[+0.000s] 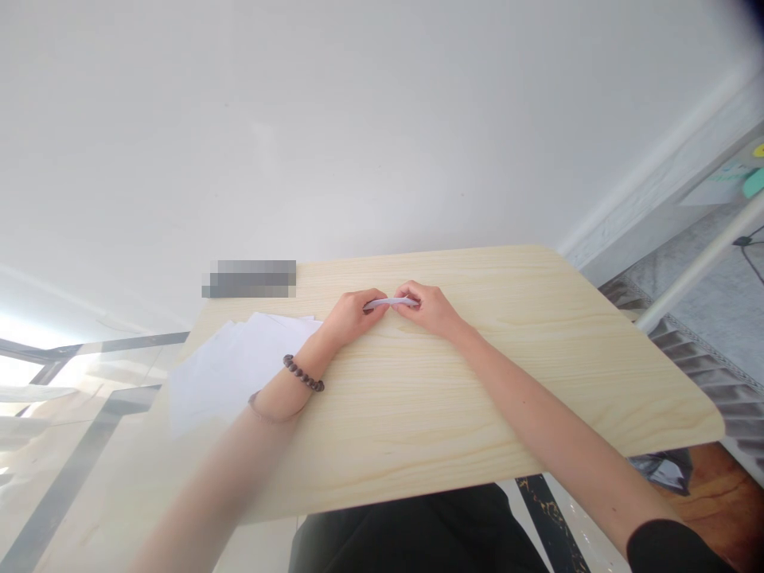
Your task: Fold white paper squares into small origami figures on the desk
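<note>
Both hands meet above the middle of the table, pinching a narrow strip of folded white paper [391, 302] between them. My left hand [356, 312] grips its left end, thumb on the near side. At the other end, my right hand [426, 306] holds it between thumb and fingers. The strip bows slightly upward, and its ends are partly hidden by the fingers. A beaded bracelet [303, 374] circles my left wrist. Loose sheets of white paper [239, 350] lie fanned out beneath and left of my left forearm.
The pale wooden table [567, 342] stands against a white wall [382, 127]. A pixelated dark object [251, 279] sits at its back left corner. Beyond the table's right edge are a white pole [704, 259] and a dark plastic bag [665, 469] on the floor.
</note>
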`<move>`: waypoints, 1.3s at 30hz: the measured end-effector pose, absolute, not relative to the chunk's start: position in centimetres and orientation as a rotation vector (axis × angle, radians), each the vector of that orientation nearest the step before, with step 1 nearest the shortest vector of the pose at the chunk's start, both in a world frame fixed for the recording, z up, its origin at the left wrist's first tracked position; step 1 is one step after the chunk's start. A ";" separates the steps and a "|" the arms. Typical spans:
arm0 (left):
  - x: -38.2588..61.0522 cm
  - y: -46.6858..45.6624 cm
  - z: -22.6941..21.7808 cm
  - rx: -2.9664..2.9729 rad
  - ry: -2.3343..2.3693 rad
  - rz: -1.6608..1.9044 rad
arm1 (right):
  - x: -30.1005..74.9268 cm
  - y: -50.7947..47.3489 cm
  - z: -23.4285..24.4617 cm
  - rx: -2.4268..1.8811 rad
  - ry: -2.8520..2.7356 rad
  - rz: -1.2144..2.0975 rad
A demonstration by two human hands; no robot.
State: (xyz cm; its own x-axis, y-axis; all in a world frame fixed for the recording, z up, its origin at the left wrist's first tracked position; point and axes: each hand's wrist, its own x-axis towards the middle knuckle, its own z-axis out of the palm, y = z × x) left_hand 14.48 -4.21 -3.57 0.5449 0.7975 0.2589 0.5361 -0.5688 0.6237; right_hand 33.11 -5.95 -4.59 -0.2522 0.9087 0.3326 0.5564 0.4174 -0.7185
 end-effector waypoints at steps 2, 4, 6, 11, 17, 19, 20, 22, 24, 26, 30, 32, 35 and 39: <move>14.5 -4.2 -3.6 2.306 1.055 0.736 | 33.1 -6.0 -4.6 -1.242 -1.933 0.613; 14.5 -4.2 -3.6 2.309 1.070 0.737 | 33.0 -6.0 -4.6 -1.234 -1.946 0.603; 14.5 -4.2 -3.6 2.313 1.107 0.740 | 33.1 -5.9 -4.5 -1.227 -1.958 0.593; 14.3 -4.3 -3.3 2.303 1.179 0.694 | 33.6 -5.7 -4.3 -1.238 -1.923 0.688; 14.1 -4.1 -3.4 2.301 0.979 0.683 | 34.5 -5.3 -4.7 -1.255 -1.856 0.808; 14.1 -4.0 -3.5 2.296 0.913 0.719 | 34.6 -5.3 -4.8 -1.257 -1.825 0.825; 14.1 -4.0 -3.6 2.294 0.901 0.725 | 34.6 -5.3 -4.8 -1.260 -1.806 0.828; 14.1 -4.0 -3.5 2.291 0.932 0.708 | 34.6 -5.3 -4.9 -1.263 -1.769 0.833; 14.1 -3.9 -3.5 2.294 0.990 0.693 | 34.6 -5.2 -5.0 -1.264 -1.755 0.830; 14.1 -3.9 -3.5 2.304 1.041 0.701 | 34.5 -5.2 -5.0 -1.269 -1.766 0.811; 14.2 -3.9 -3.6 2.307 1.130 0.739 | 34.4 -5.3 -4.8 -1.287 -1.813 0.755; 14.2 -3.9 -3.6 2.288 1.159 0.760 | 34.4 -5.4 -4.6 -1.290 -1.831 0.738; 14.3 -3.9 -3.7 2.258 1.193 0.780 | 34.3 -5.5 -4.5 -1.279 -1.860 0.729; 14.3 -3.9 -3.6 2.231 1.251 0.805 | 34.4 -5.6 -4.5 -1.269 -1.884 0.744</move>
